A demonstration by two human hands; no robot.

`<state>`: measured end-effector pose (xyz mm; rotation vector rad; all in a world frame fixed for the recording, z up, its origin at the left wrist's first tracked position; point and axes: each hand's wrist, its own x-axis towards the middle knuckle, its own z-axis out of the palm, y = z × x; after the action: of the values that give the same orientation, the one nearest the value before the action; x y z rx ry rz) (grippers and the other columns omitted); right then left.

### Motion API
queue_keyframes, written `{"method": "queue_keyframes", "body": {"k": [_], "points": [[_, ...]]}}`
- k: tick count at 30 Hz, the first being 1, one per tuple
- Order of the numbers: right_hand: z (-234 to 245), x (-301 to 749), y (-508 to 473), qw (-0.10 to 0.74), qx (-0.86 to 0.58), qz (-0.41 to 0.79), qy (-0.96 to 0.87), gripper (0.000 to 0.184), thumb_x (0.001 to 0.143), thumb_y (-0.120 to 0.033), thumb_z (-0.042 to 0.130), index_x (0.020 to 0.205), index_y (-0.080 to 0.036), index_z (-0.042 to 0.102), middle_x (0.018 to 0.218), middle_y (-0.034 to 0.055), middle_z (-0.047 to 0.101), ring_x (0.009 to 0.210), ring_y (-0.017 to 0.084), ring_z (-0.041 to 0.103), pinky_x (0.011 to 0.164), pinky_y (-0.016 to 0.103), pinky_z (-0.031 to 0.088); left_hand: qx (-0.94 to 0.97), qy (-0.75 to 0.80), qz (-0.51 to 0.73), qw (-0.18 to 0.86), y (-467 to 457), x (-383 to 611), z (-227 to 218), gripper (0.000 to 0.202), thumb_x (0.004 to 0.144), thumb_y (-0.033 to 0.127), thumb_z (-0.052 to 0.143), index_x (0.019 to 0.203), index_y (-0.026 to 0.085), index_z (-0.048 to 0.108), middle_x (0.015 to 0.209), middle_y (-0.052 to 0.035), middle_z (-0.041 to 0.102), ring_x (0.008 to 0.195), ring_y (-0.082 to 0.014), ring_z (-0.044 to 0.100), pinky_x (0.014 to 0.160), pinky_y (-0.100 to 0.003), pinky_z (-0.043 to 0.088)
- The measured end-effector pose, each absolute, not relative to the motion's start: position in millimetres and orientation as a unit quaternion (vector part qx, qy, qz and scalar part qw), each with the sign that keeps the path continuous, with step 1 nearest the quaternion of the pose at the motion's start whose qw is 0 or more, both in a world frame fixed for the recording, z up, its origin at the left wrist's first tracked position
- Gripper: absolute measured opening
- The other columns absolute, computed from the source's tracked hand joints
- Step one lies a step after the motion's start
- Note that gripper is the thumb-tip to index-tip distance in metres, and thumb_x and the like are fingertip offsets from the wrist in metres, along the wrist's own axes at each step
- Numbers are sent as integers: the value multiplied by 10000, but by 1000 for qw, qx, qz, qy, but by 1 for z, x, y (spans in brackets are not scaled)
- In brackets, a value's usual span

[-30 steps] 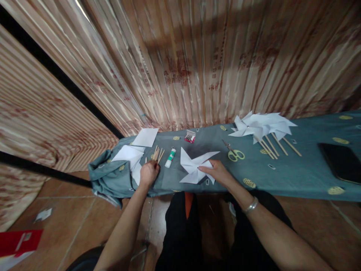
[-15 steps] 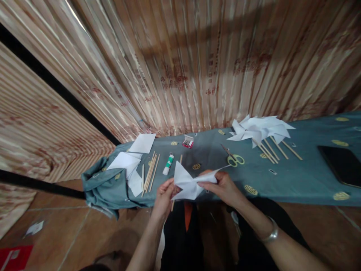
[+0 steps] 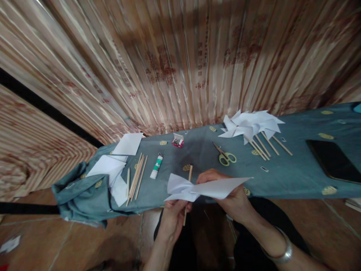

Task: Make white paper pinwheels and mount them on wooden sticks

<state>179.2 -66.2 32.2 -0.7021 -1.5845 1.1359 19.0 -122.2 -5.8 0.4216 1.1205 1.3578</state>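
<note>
The white paper pinwheel is in both hands by the near edge of the cloth-covered table, so that's the middle of my clock, with 12 pointing away from the person. A wooden stick passes behind the paper, one end poking out at 12, the other around 6 to 7.

Left hand comes in from 7, thumb and fingers clamped on the stick right by the paper's lower edge. Right hand comes in from 4, mostly tucked behind a long blade pointing to 3. Its fingers are curled, but the paper hides the tips, so I can't tell if they're closed on anything.

Around that: glue stick at 10, loose sticks beyond it between 9 and 10, and white paper sheets further out that way. Little red box, lid up, small shiny bits inside, between 11 and 12. Open scissors sit between 1 and 2, with a heap of other pinwheels past them in the same direction, overlapping, sticks towards the person. Dark phone-like slab way out near 3.
</note>
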Motion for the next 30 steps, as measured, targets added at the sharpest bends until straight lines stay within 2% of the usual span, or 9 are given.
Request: {"method": "queue_keyframes", "body": {"k": [5, 19, 30], "points": [[35, 179, -67, 521, -286, 437, -675, 88, 859, -267, 622, 887, -236, 699, 866, 49, 713, 828, 197, 650, 755, 315, 503, 158, 502, 594, 608, -120, 23, -9, 308, 420, 291, 891, 576, 139, 674, 545, 5, 603, 490, -80, 498, 498, -210, 431], [40, 181, -69, 545, -292, 403, -675, 140, 818, -135, 636, 894, -241, 687, 838, 24, 709, 810, 186, 641, 746, 315, 493, 163, 494, 596, 612, -121, 25, -7, 283, 406, 226, 881, 589, 140, 682, 545, 8, 625, 512, -85, 513, 524, -208, 432], [40, 184, -70, 562, -264, 417, -664, 151, 826, -136, 662, 938, -235, 686, 880, 19, 704, 843, 180, 638, 786, 321, 486, 171, 512, 583, 607, -125, 24, -5, 252, 431, 169, 828, 642, 117, 699, 599, -7, 640, 551, -98, 517, 530, -217, 421]]}}
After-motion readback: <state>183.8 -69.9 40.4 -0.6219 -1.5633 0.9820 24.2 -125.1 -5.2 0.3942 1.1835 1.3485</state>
